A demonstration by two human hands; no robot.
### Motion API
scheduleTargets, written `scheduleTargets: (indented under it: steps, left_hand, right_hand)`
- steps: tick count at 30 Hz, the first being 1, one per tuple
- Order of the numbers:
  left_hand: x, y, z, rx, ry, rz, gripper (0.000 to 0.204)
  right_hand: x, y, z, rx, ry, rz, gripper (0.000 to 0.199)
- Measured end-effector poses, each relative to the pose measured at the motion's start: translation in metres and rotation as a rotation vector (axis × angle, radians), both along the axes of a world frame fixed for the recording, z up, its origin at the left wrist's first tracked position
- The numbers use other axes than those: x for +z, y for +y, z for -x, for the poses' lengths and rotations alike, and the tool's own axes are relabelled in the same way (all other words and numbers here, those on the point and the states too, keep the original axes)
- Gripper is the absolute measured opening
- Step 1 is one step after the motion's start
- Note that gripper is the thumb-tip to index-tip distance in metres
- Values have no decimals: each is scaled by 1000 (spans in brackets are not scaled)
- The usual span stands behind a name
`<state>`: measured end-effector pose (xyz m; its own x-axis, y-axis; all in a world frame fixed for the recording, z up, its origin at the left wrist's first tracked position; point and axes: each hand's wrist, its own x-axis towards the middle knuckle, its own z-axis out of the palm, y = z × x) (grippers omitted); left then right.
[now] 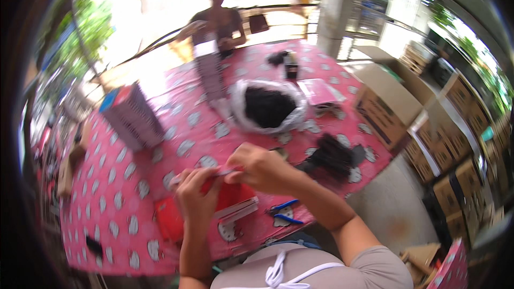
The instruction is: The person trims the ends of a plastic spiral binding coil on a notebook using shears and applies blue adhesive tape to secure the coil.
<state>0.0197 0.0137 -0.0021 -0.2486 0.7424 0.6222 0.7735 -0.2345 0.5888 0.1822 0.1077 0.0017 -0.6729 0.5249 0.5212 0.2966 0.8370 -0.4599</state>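
the pink patterned surface (115, 203) is topped by a red box (235, 194); above it, the left hand (197, 191) and right hand (258, 167) are held; blue-handled pliers (274, 212) are laid beside; a thin pinkish strip (225, 172) is pinched by both hands' fingers.

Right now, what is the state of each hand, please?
Left hand: closed, holding a thin pinkish piece.
Right hand: closed, pinching the same piece.

Daylight blows out your frame's upper left and top; you get desk (174, 126) glare, soft blur, dark curved fisheye edges.
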Motion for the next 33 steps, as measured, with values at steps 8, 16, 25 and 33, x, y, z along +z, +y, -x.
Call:
scheduleTargets:
  steps: [8,16,25,33]
  left_hand:
    - [-4,-12,1,101,70,-26,25]
    - [-9,-6,-1,92,51,-94,27]
    - [-9,-5,-4,145,73,-100,31]
    - [-16,-4,-5,93,17,-73,32]
  right_hand:
    - [15,-12,12,47,-62,33,15]
    - [-120,133,-76,45,-466,264,23]
    - [-127,113,-37,-377,-396,196,38]
    - [-170,97,-46,-138,-708,-87,60]
